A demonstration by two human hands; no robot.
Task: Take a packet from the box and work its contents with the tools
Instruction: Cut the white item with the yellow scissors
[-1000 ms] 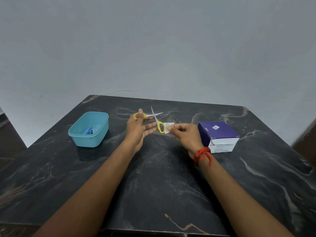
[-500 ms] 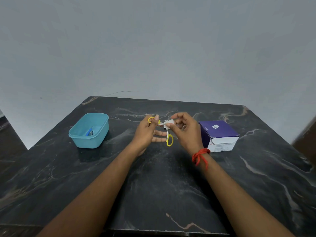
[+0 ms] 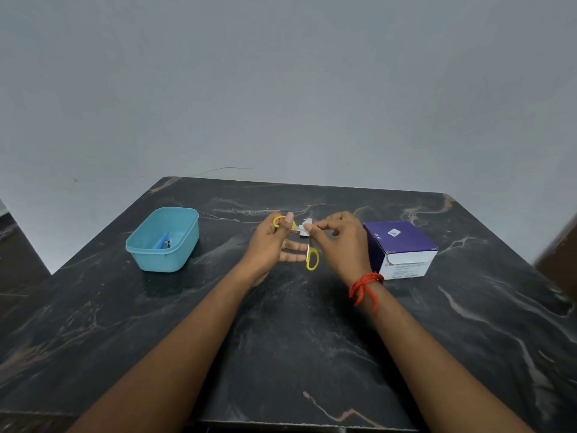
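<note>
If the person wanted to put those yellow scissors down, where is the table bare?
Bare dark marble table lies near, between the forearms, and far, behind the hands. Crowded: the middle row of teal plastic tub, left hand, right hand and purple cardboard box.

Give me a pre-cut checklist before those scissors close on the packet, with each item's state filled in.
1. Left hand has the yellow-handled scissors: ok, thumb through one loop.
2. Right hand pinches the white packet at the blades: ok.
3. Right fingertips clear of the cutting line: cannot tell, the blades are hidden behind packet and fingers.
4. Blades open round the packet edge: cannot tell, though the handle loops stand wide apart.
5. Purple box out of the way: ok, it sits on the table to the right of the hands.
6. Teal tub with the other tool within reach: ok, it sits to the left with a blue item inside.
</note>
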